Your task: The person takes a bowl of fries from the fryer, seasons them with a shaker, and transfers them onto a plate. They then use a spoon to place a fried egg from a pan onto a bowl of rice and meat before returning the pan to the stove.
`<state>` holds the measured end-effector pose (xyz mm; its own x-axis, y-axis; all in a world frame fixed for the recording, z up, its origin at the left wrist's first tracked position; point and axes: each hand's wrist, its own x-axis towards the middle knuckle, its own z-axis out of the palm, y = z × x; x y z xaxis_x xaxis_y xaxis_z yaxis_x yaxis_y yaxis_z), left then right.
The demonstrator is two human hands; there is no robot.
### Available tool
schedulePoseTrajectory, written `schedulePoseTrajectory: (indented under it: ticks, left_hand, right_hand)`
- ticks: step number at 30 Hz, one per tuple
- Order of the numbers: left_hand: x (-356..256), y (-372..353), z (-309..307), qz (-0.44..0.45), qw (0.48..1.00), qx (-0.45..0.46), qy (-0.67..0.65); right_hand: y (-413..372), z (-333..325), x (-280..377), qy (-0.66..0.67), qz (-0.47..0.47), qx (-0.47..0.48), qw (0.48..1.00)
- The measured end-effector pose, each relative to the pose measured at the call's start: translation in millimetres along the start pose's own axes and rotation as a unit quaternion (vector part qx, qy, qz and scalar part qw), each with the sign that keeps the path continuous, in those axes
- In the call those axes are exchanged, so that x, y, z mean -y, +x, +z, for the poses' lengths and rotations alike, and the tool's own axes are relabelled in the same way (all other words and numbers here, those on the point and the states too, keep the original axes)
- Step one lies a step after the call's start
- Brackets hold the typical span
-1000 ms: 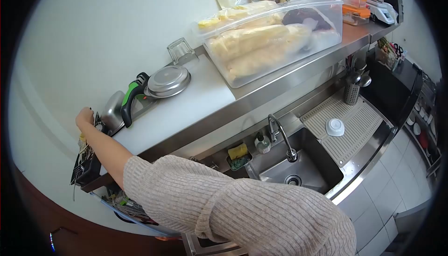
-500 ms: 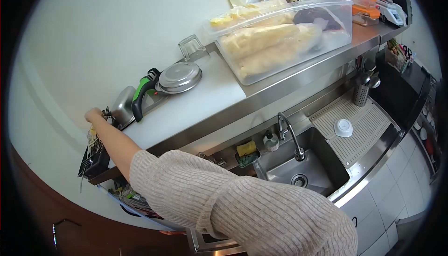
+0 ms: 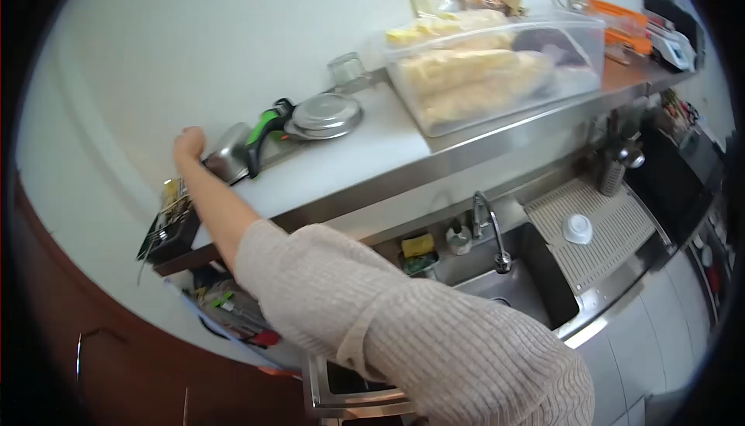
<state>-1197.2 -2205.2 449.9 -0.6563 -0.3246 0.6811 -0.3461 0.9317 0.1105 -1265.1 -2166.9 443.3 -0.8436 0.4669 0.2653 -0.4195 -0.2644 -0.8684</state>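
My left hand [image 3: 188, 143] is raised at the left end of the shelf, close to the wall and just beyond a metal pot [image 3: 230, 154]. Its fingers are small and blurred, and nothing recognisable shows in them. Below the hand, a dark rack [image 3: 172, 240] holds cutlery and other thin items, partly behind my forearm. A green and black knife sharpener [image 3: 268, 133] lies to the right of the pot, beside round metal lids [image 3: 326, 114]. My right hand is out of view.
A clear glass [image 3: 349, 71] and a large plastic box [image 3: 497, 77] of bagged food stand on the shelf [image 3: 349, 170]. Below are a sink [image 3: 535, 271] with a faucet [image 3: 493, 224], a sponge [image 3: 417, 245], and a white bowl [image 3: 576, 229] on a drainboard [image 3: 621, 232].
My left hand has moved up and away from the cutlery rack. The whole view has shifted, so the shelf items appear further right and slightly lower.
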Motion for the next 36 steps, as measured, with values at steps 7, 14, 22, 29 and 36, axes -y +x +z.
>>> schedulePoseTrajectory:
  ticks: [7,14,22,29,36]
  left_hand:
    - [57,-137,-49,-0.009,0.964,-0.083,-0.254]
    - [74,-267,-73,-0.077,0.888,-0.047,-0.451]
    - [91,-374,-88,-0.173,0.815,-0.028,-0.551]
    - [107,-465,-118,-0.27,0.762,-0.038,-0.587]
    - [106,-568,-163,-0.364,0.713,-0.077,-0.594]
  right_hand:
    - [-10,-28,16,-0.168,0.077,0.279,0.942]
    - [-9,-13,9,-0.261,0.07,0.341,0.9]
    - [11,35,-24,-0.277,0.025,0.357,0.892]
    - [10,19,-12,-0.179,0.084,0.252,0.947]
    - [-17,-56,88,0.226,-0.101,-0.01,0.969]
